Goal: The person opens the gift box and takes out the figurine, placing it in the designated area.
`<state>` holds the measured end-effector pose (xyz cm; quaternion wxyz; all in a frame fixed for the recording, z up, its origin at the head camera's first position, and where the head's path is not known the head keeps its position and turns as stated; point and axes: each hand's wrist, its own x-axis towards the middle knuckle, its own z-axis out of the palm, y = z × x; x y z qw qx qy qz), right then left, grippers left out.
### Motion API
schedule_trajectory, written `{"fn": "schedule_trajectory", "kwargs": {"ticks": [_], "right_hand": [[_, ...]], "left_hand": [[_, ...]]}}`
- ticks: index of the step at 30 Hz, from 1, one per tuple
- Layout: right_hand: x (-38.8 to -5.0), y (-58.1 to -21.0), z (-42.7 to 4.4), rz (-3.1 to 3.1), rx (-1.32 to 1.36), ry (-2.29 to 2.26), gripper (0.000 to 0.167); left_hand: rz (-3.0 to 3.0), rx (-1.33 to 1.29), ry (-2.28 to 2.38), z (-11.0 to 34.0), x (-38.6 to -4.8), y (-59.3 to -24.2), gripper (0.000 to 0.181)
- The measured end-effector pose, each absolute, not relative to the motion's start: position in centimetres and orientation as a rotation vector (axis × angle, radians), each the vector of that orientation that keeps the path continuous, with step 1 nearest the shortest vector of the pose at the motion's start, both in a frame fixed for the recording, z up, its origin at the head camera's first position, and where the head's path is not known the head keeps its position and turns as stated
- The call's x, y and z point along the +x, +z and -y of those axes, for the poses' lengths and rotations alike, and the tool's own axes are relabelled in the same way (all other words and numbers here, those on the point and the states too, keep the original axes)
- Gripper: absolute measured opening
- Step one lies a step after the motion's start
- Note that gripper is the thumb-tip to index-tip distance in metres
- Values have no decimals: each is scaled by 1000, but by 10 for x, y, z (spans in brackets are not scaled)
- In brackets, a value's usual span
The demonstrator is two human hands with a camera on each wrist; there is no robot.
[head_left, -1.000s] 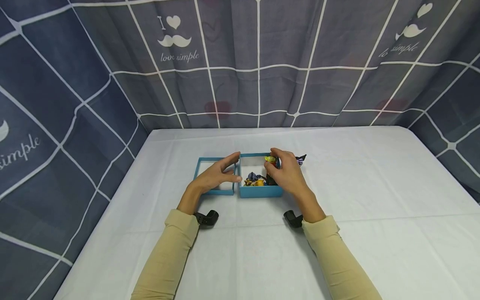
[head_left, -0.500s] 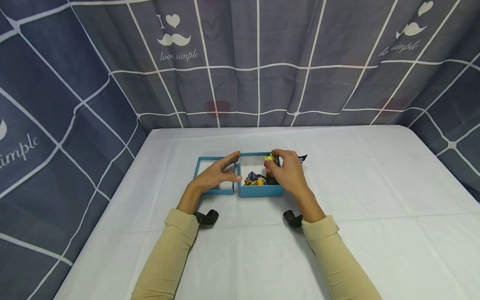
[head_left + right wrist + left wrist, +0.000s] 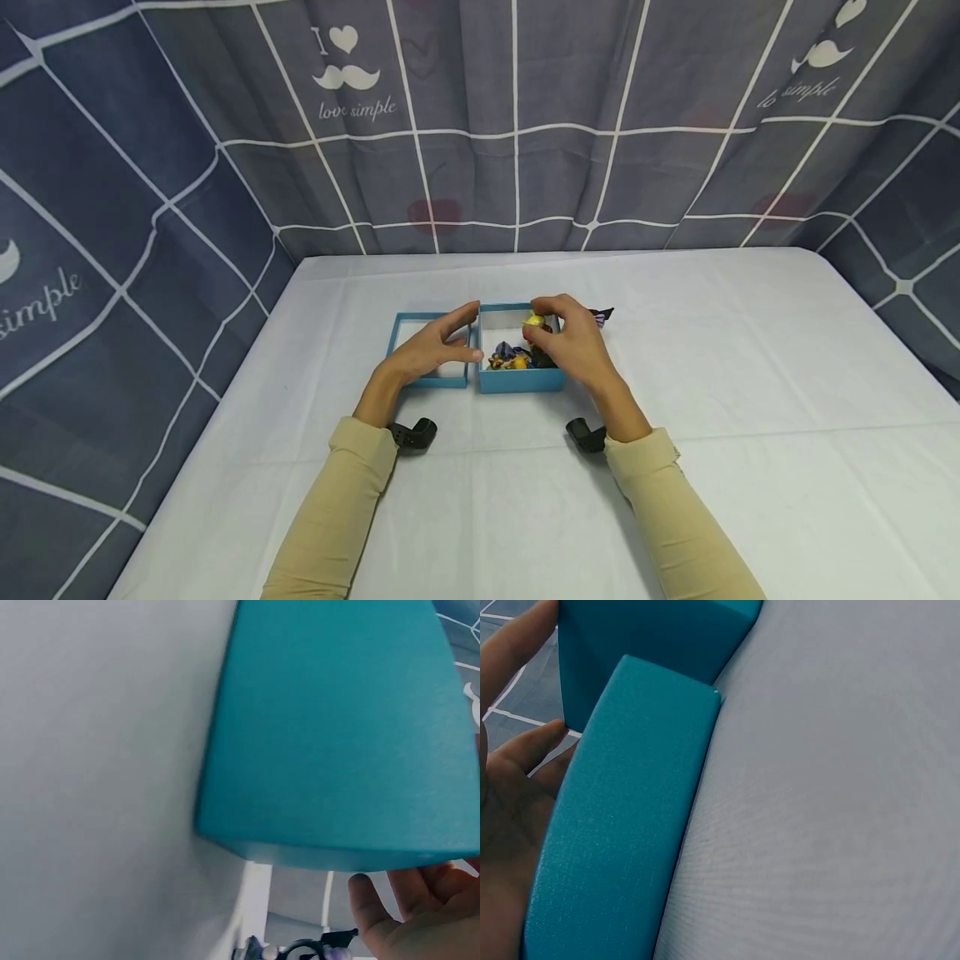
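Note:
A blue open box (image 3: pixel 521 382) stands mid-table, several small colourful figurines (image 3: pixel 510 358) inside near its front wall. My right hand (image 3: pixel 576 346) reaches over the box's right wall and pinches a yellow-topped figurine (image 3: pixel 534 320) between thumb and fingers. Its lower part is hard to make out. My left hand (image 3: pixel 423 354) lies over the shallow blue lid (image 3: pixel 442 383), with thumb and fingers extended to the box's left wall. In the left wrist view, fingertips touch the box (image 3: pixel 652 637) beyond the lid's side (image 3: pixel 630 817).
A dark and purple figurine (image 3: pixel 602 316) lies on the white table (image 3: pixel 675 500) just right of the box, partly behind my right hand. The lid sits close against the box's left side. A grey grid-patterned curtain (image 3: pixel 465 183) hangs behind the table.
My right hand has shifted slightly left and up with the yellow-topped figurine, which shows more clearly now. My left hand, the box and the lid have not moved.

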<state>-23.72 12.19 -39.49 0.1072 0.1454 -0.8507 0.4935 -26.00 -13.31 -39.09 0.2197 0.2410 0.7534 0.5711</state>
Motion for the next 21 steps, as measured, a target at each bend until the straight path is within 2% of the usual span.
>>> {"fn": "schedule_trajectory", "kwargs": {"ticks": [11,21], "right_hand": [[-241,-403,-123,2520,505,1366,26],[-239,-398,-120,2615,417,1331,26]], "left_hand": [[-2076,662,1575,133,-260,-387,84],[-2082,664,1571,133,-260,-388,85]]}}
